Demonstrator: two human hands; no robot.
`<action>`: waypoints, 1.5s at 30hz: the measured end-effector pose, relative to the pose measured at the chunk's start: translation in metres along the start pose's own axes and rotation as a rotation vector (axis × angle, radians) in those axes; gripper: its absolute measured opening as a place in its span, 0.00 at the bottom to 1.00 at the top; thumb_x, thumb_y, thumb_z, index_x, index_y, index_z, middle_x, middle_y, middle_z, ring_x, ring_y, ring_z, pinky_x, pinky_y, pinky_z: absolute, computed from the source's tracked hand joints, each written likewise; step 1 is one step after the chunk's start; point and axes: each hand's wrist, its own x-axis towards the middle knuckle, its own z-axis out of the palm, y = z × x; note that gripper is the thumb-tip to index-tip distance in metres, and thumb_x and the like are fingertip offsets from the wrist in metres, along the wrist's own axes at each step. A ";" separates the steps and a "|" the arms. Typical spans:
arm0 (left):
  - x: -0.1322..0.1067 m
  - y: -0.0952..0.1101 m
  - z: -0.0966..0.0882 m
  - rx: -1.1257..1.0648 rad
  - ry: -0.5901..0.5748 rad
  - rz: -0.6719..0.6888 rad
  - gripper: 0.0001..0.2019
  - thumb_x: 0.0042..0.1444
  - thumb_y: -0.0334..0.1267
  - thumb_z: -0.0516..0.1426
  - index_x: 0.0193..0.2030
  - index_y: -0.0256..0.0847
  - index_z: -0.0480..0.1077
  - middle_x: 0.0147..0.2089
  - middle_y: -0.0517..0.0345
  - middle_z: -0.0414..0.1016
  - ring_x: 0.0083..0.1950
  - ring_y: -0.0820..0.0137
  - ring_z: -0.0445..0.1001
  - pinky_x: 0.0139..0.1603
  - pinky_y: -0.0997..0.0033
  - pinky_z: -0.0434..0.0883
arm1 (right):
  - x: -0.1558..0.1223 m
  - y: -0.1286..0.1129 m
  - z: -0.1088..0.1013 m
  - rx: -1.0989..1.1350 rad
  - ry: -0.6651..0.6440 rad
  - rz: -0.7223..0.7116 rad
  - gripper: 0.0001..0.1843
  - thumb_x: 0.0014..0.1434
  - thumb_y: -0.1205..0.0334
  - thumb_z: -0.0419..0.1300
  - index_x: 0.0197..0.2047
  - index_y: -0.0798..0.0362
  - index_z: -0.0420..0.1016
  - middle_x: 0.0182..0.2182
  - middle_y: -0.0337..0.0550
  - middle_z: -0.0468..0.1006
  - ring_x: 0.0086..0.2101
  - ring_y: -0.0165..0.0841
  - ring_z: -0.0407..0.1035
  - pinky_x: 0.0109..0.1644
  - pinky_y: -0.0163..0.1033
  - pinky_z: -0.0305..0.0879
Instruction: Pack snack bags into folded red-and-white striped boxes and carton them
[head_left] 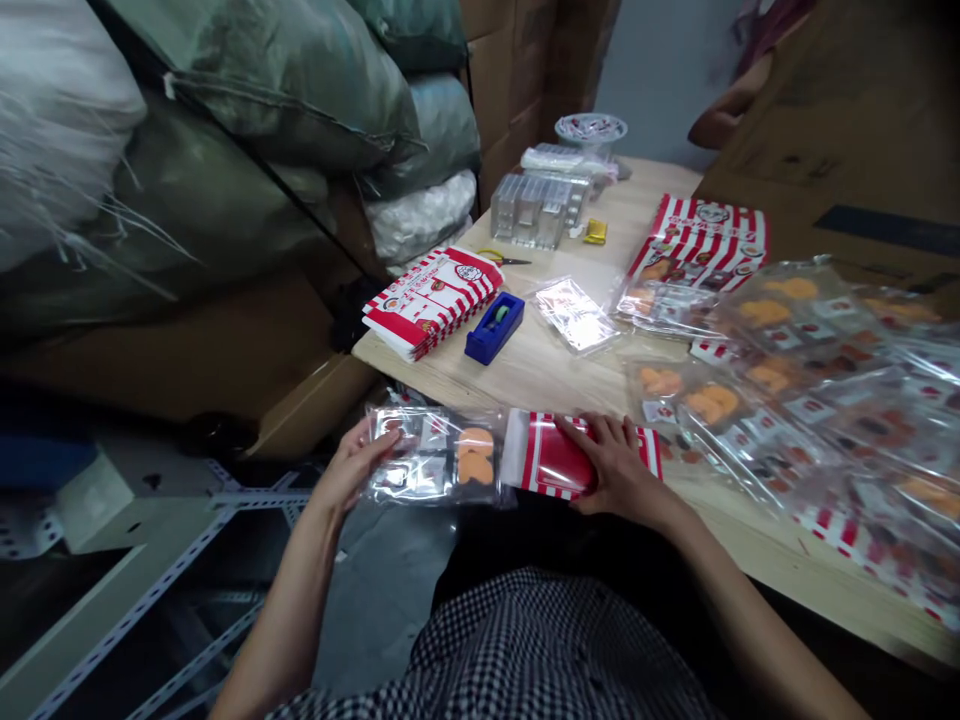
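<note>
My left hand [352,465] grips the left end of a clear plastic packet [435,470] with its thumb on top. Orange pieces and small white labelled items show through the film. My right hand [611,460] is wrapped over a red-and-white striped printed sleeve [551,455], fingers on top and thumb at the near edge. The sleeve's left end meets the packet's right end; whether one is inside the other I cannot tell. Both are held at the table's near edge. Beyond them on the table stand a blue tape dispenser [495,328] and a stack of folded striped sleeves [435,298].
Many filled clear packets [817,400] are heaped on the table's right side, by more striped packaging [701,240]. Further back lie scissors [510,260], clear plastic boxes [536,210] and a white bowl [591,130]. Large sacks [285,90] are piled left; another person's arm [731,105] shows behind a cardboard box [840,130].
</note>
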 end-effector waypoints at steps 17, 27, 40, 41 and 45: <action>0.041 0.002 0.028 0.074 -0.074 -0.026 0.25 0.45 0.38 0.71 0.49 0.35 0.71 0.33 0.53 0.81 0.27 0.65 0.81 0.20 0.77 0.73 | -0.014 -0.013 0.000 0.033 -0.014 -0.098 0.56 0.40 0.51 0.73 0.72 0.50 0.60 0.66 0.61 0.58 0.63 0.61 0.53 0.69 0.66 0.45; 0.062 0.013 0.021 0.133 -0.109 -0.086 0.19 0.39 0.34 0.71 0.39 0.32 0.74 0.30 0.53 0.79 0.25 0.67 0.78 0.18 0.78 0.70 | -0.016 -0.012 0.008 0.040 -0.026 -0.124 0.58 0.40 0.51 0.73 0.73 0.49 0.57 0.67 0.60 0.56 0.65 0.61 0.49 0.70 0.67 0.42; 0.031 -0.024 0.044 0.182 0.023 0.057 0.26 0.48 0.43 0.68 0.53 0.40 0.69 0.33 0.58 0.80 0.25 0.68 0.78 0.20 0.76 0.67 | -0.016 -0.020 0.029 0.034 0.107 -0.059 0.58 0.40 0.51 0.74 0.72 0.50 0.57 0.66 0.62 0.54 0.65 0.61 0.50 0.69 0.65 0.43; 0.026 -0.023 0.046 0.177 0.003 0.061 0.27 0.49 0.44 0.67 0.55 0.40 0.69 0.35 0.57 0.81 0.26 0.67 0.79 0.20 0.77 0.67 | -0.015 -0.019 0.028 0.029 0.106 -0.063 0.58 0.39 0.51 0.74 0.72 0.50 0.58 0.66 0.62 0.55 0.64 0.62 0.50 0.69 0.65 0.43; 0.017 -0.011 0.051 0.116 -0.044 0.040 0.27 0.49 0.44 0.69 0.54 0.39 0.70 0.34 0.56 0.81 0.26 0.68 0.79 0.19 0.77 0.69 | -0.013 -0.012 0.019 0.053 0.065 -0.098 0.60 0.38 0.51 0.74 0.72 0.49 0.58 0.66 0.62 0.55 0.65 0.61 0.50 0.68 0.66 0.45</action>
